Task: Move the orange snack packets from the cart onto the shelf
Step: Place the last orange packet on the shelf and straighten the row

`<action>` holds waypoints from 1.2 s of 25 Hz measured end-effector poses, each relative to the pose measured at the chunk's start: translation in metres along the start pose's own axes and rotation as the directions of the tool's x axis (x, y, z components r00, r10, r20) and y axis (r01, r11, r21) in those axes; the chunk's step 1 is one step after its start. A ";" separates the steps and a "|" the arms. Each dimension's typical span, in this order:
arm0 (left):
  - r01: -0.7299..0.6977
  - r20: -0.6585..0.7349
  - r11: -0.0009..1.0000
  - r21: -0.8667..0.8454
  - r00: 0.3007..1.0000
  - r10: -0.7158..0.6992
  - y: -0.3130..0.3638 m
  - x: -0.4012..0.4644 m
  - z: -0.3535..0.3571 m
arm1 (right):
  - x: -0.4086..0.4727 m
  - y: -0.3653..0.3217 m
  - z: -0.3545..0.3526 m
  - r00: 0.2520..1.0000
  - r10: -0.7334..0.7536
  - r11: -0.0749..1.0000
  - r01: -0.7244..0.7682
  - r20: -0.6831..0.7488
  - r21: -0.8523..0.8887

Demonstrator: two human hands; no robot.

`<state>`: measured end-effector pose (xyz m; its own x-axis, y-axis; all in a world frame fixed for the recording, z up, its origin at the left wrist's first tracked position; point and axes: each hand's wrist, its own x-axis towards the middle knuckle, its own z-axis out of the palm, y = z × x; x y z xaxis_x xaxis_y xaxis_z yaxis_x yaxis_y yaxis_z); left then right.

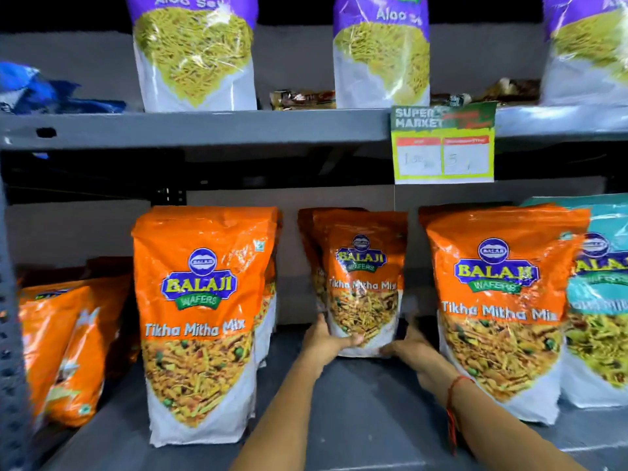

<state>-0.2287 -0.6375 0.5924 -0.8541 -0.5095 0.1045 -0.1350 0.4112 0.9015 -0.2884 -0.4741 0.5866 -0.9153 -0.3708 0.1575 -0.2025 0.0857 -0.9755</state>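
Observation:
An orange snack packet [362,283] stands upright deep on the grey shelf [360,402], in the middle gap, with more orange packets right behind it. My left hand [328,341] grips its lower left corner and my right hand [413,350] holds its lower right corner. Upright orange packets stand nearer the front at the left [200,321] and right [496,307]. At the far left, several orange packets [71,345] lean over. The cart is out of view.
A teal packet [601,300] stands at the far right of the same shelf. The upper shelf [204,127] carries purple-and-white Aloo Sev bags [193,52] and a price tag [443,144] hanging from its edge. A perforated upright post [10,334] borders the left.

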 end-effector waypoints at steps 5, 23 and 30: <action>-0.007 -0.064 0.984 -0.178 0.998 -0.004 -0.005 0.001 0.008 | 0.012 0.013 0.004 0.999 -0.047 0.997 0.045 -0.017 -0.065; -0.088 -0.193 0.980 -0.180 0.980 0.053 -0.017 -0.038 -0.007 | -0.013 0.005 0.007 0.990 -0.119 0.976 0.132 0.080 -0.174; -0.072 -0.222 0.992 -0.104 0.974 0.047 -0.017 -0.037 -0.005 | -0.009 0.008 0.007 0.989 -0.114 0.982 0.126 0.096 -0.139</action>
<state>-0.1921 -0.6287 0.5754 -0.7264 -0.6448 0.2376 -0.0207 0.3662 0.9303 -0.2794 -0.4765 0.5763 -0.8485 -0.4655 0.2517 -0.3630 0.1660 -0.9169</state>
